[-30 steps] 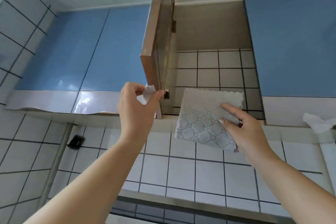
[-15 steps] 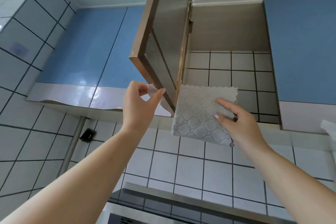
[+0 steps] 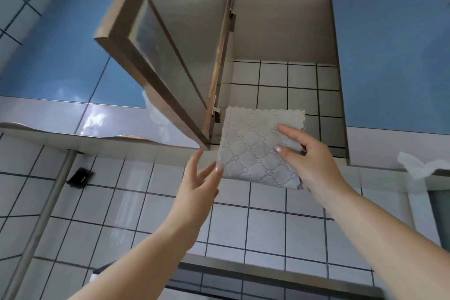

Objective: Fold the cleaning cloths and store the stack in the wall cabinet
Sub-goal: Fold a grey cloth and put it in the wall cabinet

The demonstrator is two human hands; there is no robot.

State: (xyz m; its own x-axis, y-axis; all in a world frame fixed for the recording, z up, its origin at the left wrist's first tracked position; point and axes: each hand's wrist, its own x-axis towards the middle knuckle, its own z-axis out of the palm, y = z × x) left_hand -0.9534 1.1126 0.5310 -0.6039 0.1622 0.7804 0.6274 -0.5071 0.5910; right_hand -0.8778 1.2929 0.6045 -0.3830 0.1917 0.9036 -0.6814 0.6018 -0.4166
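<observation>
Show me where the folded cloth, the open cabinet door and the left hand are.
folded cloth [image 3: 253, 151]: head view, quilted middle.
open cabinet door [image 3: 175, 39]: head view, inner panel.
left hand [image 3: 197, 185]: head view, palm.

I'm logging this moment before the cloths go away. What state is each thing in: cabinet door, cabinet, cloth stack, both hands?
Cabinet door: swung wide open.
Wall cabinet: open, nothing visible inside.
Folded cloth stack: held up at the cabinet's lower edge, not yet inside.
Right hand: grips the stack, thumb on top.
Left hand: open, off the door, fingertip at the stack's lower left corner.
Neighbouring blue doors: closed.
</observation>
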